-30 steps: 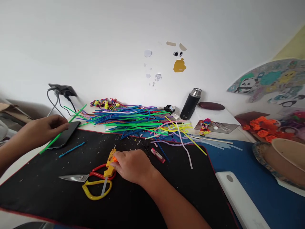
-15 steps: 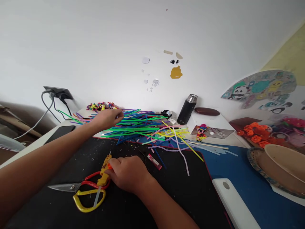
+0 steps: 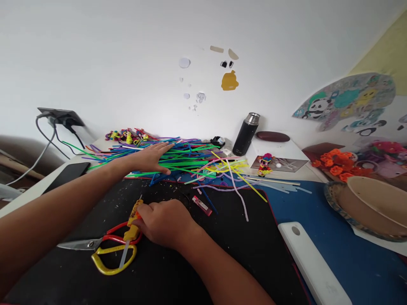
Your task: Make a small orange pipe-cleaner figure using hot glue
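Observation:
My left hand (image 3: pixel 149 157) reaches over a heap of pipe cleaners (image 3: pixel 190 163), mostly green and blue. Its fingers are stretched out and spread, with nothing in its grasp. Closer to me, my right hand (image 3: pixel 170 222) grips a small yellow hot glue gun (image 3: pixel 131 232) by its side, fingers curled around it. A glue stick (image 3: pixel 124 255) sticks out of the gun's near end, and the nozzle points away from me. Beneath the gun lie scissors (image 3: pixel 92 244) with one red and one yellow handle.
A pink lighter (image 3: pixel 202 205) and loose pipe cleaners lie on the black mat (image 3: pixel 235 245). Behind stand a black thermos (image 3: pixel 245 136) and a small figure (image 3: pixel 264 164). At right are a white bar-shaped object (image 3: pixel 313 262) and a basket (image 3: pixel 337 209); a phone (image 3: pixel 68 176) lies left.
My left hand has opened from a closed pose and moved slightly right over the pipe cleaners. My right hand keeps its hold on the glue gun. The view has shifted a little.

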### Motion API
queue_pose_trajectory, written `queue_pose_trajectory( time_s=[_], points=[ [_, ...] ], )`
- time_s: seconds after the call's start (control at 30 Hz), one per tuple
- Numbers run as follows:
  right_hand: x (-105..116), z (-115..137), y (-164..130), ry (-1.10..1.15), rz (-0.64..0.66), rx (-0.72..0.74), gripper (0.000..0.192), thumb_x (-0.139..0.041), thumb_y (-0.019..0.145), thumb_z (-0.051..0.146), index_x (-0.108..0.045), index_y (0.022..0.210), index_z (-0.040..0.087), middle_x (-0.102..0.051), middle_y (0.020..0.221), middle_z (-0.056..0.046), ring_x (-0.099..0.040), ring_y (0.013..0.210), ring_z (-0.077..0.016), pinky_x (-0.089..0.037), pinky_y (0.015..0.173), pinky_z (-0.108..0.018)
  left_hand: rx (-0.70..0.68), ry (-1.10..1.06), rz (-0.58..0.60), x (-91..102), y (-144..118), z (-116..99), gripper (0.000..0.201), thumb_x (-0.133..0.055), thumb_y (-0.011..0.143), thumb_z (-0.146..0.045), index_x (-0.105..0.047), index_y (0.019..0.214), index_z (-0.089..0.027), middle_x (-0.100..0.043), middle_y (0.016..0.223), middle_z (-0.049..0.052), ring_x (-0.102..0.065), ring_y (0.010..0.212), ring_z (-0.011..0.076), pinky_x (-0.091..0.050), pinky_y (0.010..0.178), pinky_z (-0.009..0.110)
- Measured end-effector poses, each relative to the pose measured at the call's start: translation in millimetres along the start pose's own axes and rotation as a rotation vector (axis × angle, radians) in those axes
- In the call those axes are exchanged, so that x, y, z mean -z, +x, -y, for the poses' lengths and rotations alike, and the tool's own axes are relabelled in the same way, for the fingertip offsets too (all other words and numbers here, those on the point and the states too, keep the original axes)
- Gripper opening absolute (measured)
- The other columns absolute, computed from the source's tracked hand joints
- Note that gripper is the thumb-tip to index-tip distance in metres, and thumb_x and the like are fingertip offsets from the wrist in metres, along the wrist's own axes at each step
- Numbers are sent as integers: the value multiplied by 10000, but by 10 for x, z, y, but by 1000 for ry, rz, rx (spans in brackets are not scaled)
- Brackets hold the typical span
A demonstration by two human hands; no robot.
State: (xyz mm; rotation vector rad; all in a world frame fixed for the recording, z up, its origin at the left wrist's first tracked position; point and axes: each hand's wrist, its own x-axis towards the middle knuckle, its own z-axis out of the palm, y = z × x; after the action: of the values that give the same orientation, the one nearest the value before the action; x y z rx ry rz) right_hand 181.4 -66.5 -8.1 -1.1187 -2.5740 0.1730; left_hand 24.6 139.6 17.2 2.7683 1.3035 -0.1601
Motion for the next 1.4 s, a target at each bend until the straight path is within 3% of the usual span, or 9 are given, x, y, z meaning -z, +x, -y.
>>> queue_pose_trajectory(
  time_s=[0.17,0.27,0.37,0.57,0.83,1.17,1.27,1.33,1.4],
  points=[
    [18,13,6,3,32,-10,372,-551,1101,505,-664,1152,154,-817,943,-98,-810,794,-280,-588,608,-327,66,62,82,-125,49,6,1347,-717,766,-775,-20,1759,-189,-58,1816,227,-149,1662,452,-195,1291,621],
    [20,15,9,-2,29,-12,363,-560,1097,499,-662,1164,157,-819,951,-93,-810,790,-279,-583,591,-327,66,39,46,-82,142,30,1222,-690,840,-669,-49,1759,-181,-298,1769,231,-393,1581,420,-368,1226,510],
    [13,12,7,1,19,-2,326,-579,1093,469,-664,1143,159,-819,936,-90,-809,785,-265,-577,588,-315,104,94,23,-12,225,50,906,-594,927,-509,-297,1718,-184,-545,1634,204,-587,1426,401,-487,1106,454],
    [2,29,-3,13,10,-4,320,-542,1108,468,-667,1146,176,-824,944,-71,-810,798,-265,-593,605,-341,145,159,4,151,358,80,641,-533,903,-380,-610,1512,-195,-741,1393,174,-712,1205,389,-550,953,423],
    [59,21,11,13,18,-16,326,-529,1113,457,-676,1181,174,-825,974,-67,-813,821,-274,-594,616,-350,138,113,-48,488,348,146,599,-444,975,-410,-551,1526,-201,-782,1256,160,-741,1067,330,-537,893,390],
    [26,43,5,11,-2,27,294,-596,1084,453,-676,1110,170,-821,913,-64,-811,791,-250,-570,598,-311,59,110,-21,416,327,181,519,-479,977,-453,-696,1370,-191,-737,1381,160,-682,1238,330,-512,1026,398],
    [49,31,4,3,-27,0,305,-556,1102,453,-670,1137,173,-819,921,-73,-808,782,-256,-564,584,-314,13,95,-164,404,211,85,539,-491,996,-512,-683,1383,-189,-694,1431,160,-606,1339,335,-465,1120,433],
    [75,21,4,3,-37,-9,321,-532,1113,458,-664,1161,169,-819,940,-81,-809,790,-258,-566,589,-314,-23,86,-290,336,92,-40,471,-475,1019,-496,-724,1287,-198,-726,1316,157,-616,1283,341,-469,1107,460],
    [86,15,5,7,-34,-6,332,-527,1116,464,-660,1165,164,-819,952,-89,-811,804,-258,-567,601,-307,-66,81,-279,218,-27,-180,372,-459,1035,-411,-756,1163,-228,-753,1141,129,-661,1145,319,-511,1020,442]
  ],
)
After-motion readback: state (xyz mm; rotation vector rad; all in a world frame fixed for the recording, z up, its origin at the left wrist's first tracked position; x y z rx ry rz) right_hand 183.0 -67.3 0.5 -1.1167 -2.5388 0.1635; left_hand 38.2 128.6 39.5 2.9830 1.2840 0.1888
